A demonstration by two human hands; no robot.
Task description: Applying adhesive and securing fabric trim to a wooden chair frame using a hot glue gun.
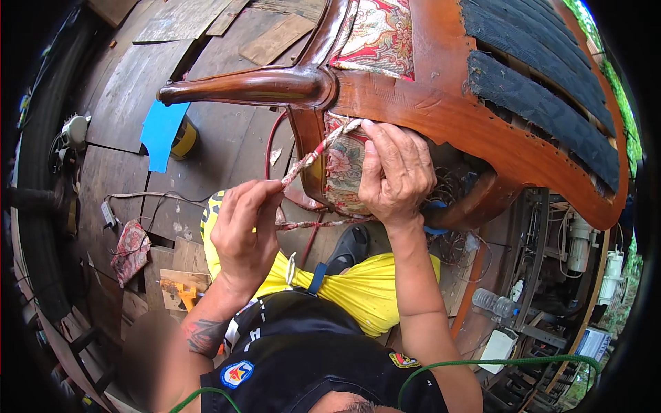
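A wooden chair (441,103) lies overturned in front of me, with black webbing strips (544,103) across its underside and red floral fabric (344,165) on its seat. My left hand (244,230) pinches a strip of floral trim (313,155) and pulls it taut away from the chair. My right hand (396,172) presses on the floral fabric at the chair frame, where the trim's other end meets the edge. A chair leg (241,86) points left above my hands.
A dark plank floor (124,110) carries a blue sheet (162,134), a yellow can (184,138), a fabric scrap (131,251), cords and wood offcuts. A plastic bottle (492,301) and machine parts stand at the right. My yellow trousers (358,286) and black shoe (348,248) lie below.
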